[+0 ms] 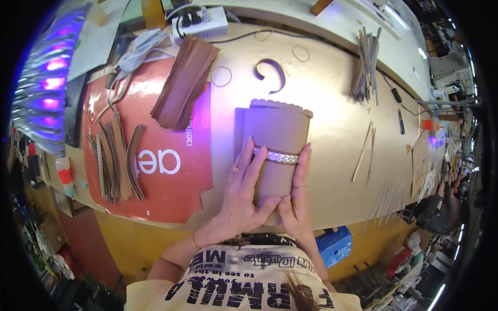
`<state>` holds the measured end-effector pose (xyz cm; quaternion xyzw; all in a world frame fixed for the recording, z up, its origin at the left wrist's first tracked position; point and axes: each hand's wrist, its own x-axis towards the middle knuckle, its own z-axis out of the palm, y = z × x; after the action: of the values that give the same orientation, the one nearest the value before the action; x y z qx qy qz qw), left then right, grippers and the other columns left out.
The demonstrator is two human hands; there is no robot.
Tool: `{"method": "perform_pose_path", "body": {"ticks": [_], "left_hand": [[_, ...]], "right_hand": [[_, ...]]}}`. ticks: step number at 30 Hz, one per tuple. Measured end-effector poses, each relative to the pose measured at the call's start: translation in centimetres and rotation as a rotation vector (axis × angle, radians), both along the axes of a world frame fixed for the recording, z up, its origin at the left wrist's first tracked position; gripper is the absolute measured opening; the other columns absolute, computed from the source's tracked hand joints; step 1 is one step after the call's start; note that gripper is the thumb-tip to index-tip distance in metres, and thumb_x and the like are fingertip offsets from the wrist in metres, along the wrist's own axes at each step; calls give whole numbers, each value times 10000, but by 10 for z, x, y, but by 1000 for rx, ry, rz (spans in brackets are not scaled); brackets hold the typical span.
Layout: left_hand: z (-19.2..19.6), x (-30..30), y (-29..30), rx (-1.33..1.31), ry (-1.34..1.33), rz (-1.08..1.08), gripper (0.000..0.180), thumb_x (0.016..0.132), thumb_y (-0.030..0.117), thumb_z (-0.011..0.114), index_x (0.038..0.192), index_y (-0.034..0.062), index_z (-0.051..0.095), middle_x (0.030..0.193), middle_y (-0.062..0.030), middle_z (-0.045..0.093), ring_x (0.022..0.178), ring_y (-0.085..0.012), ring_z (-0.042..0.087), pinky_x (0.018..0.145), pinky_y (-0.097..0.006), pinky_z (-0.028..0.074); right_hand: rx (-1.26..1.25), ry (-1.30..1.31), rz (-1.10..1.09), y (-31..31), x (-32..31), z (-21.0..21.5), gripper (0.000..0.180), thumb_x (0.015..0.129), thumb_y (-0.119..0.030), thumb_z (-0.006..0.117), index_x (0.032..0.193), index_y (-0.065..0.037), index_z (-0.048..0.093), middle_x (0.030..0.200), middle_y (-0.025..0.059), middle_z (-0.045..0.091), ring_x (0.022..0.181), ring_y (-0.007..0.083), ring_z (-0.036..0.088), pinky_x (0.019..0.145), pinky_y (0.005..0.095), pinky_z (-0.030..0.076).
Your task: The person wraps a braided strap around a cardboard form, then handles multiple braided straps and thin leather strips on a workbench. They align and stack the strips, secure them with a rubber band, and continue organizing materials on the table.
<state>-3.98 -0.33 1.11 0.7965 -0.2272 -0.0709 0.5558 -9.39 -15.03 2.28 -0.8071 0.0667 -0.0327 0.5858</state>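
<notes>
Both my hands press around a taupe curved sheet [280,127], rolled like a half tube, in front of me. A silver braided strip [282,157] crosses its middle. Along its far end runs a scalloped edge [275,105]. My left hand [237,192] lies along the left side, with fingertips at the left end of the braid. On the other side, my right hand [294,205] has its fingertips by the braid's right end. The thumbs almost meet on the near part of the sheet. What lies under the sheet is hidden.
Brown strips [187,83] and braided strips [106,166] rest on a red sheet [176,192] at left. Beyond my hands are a curled strip [280,72] and rubber bands [221,76]. A power strip [205,23] stands behind; thin sticks [367,67] lie at far right.
</notes>
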Motion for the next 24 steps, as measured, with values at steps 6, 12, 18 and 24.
{"method": "perform_pose_path", "body": {"ticks": [6, 12, 18, 24], "left_hand": [[0, 0, 0, 21, -66, -21, 801, 943, 421, 571, 1524, -35, 262, 1552, -365, 205, 1427, -525, 260, 1157, -559, 245], [-7, -3, -2, 28, -114, -41, 734, 995, 337, 467, 1553, -30, 161, 1574, -359, 145, 1468, -496, 175, 1193, -506, 177], [-33, -5, -9, -62, -115, 4, 744, 1021, 354, 431, 1561, -36, 100, 1599, -330, 92, 1506, -432, 90, 1216, -463, 100], [-42, 5, -15, -264, 281, 202, 853, 1026, 506, 412, 1526, -117, 113, 1616, -284, 97, 1516, -344, 97, 1219, -361, 117]], "right_hand": [[-107, -27, 8, -2, -3, -7, 856, 978, -413, 504, 1586, -32, 38, 1651, 219, -12, 1531, 373, -3, 1208, 508, 9], [217, -43, -125, -2, -2, -34, 804, 1004, -302, 500, 1577, -4, 22, 1654, 208, 1, 1529, 341, 32, 1221, 409, 49], [250, -18, -94, -14, -2, -56, 791, 1027, -317, 505, 1572, 8, 32, 1643, 225, 63, 1521, 328, 84, 1220, 389, 97], [565, 156, -104, -25, -1, -46, 787, 1048, -359, 489, 1574, 4, 29, 1629, 171, 177, 1481, 236, 225, 1186, 321, 218]]}}
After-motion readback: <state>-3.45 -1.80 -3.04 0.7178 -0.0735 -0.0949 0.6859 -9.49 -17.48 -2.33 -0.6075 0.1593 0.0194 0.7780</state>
